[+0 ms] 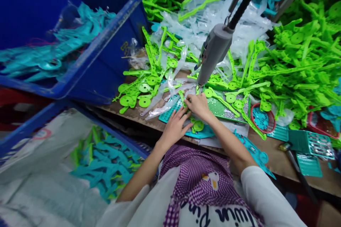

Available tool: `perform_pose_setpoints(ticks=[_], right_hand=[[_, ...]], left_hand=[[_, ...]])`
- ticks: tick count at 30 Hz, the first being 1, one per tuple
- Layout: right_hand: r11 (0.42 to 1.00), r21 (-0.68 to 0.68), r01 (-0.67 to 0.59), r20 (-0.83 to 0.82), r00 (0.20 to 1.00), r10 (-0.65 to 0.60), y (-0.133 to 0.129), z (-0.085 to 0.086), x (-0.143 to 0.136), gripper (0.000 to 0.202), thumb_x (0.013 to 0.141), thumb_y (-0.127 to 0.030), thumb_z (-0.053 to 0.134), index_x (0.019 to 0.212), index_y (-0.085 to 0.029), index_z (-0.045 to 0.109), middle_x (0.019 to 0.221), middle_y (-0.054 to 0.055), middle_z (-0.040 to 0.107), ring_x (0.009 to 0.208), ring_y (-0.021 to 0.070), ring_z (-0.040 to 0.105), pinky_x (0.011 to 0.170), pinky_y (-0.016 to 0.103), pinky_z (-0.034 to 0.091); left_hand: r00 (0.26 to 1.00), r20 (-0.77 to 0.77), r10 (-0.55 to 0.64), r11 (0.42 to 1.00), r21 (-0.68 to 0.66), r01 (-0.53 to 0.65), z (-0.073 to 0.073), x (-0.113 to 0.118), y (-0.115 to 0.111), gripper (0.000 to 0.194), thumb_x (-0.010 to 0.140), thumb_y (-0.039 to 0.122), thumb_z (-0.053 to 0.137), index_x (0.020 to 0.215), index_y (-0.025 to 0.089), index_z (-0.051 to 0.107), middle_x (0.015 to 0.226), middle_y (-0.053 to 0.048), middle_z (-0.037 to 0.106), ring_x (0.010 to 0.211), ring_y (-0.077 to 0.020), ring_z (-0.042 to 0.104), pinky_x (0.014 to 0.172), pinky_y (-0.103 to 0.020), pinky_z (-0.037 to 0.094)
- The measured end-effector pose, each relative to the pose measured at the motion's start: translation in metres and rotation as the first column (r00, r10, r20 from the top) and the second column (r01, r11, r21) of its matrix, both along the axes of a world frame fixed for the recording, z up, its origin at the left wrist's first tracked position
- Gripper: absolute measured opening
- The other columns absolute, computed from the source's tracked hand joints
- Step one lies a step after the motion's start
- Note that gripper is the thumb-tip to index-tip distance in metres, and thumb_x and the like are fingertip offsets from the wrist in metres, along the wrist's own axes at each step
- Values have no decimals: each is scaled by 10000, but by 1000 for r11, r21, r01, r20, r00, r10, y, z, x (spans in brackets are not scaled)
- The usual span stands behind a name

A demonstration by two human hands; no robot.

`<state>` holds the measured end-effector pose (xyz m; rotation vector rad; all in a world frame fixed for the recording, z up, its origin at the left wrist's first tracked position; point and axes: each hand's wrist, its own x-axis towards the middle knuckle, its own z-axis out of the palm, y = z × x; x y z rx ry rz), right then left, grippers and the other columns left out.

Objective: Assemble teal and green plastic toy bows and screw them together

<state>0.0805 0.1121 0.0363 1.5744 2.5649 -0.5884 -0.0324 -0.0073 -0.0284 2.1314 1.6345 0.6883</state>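
My left hand (176,128) lies over a lime-green plastic part with a round disc end (197,126), fingers stretched out and a little apart. Beside it my right hand (198,106) is closed, its fingertips bent down against the upper end of a green piece (182,96); what they pinch is hidden. A grey electric screwdriver (215,53) hangs tip down just beyond my right hand. A teal plastic piece (204,133) lies under the work, near the table edge. A green tray with a perforated base (217,108) stands to the right of my right hand.
Lime-green parts (301,60) are heaped on the right, clear plastic pieces (210,17) at the back. A blue crate (106,53) with teal parts stands left. A red basket (252,115), a hammer (295,163) and a compartment box (319,144) sit on the right.
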Motion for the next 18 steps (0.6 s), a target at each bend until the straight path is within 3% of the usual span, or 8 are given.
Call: perform_pose_setpoints(ticks=[5,12,18], right_hand=[[1000,2,5,70,998,-5,5,1,-6,302,957,-325,447,994,-203,721,953,104,766,935,243,677,926,377,328],[1000,-14,-21,13,1000,21,6,0,-1,316,965,-365,456,995,-213,731,918,91,765,947,247,670,926,382,329],[1000,-1,7,65,998,-6,0,-2,-5,336,959,-334,420,952,-203,730,912,104,761,900,253,675,943,418,292]], left_hand=[[1000,15,16,1000,-18,-16,-2,0,0,449,957,441,506,1342,211,533,1489,-112,486,1436,-273,370,1189,-514,296],[999,36,19,999,-40,-18,0,1,0,447,948,436,524,1331,205,544,1479,-120,497,1433,-286,371,1180,-532,297],[999,44,22,999,-44,-20,0,1,1,423,938,427,540,1302,213,567,1465,-112,511,1420,-287,388,1178,-535,295]])
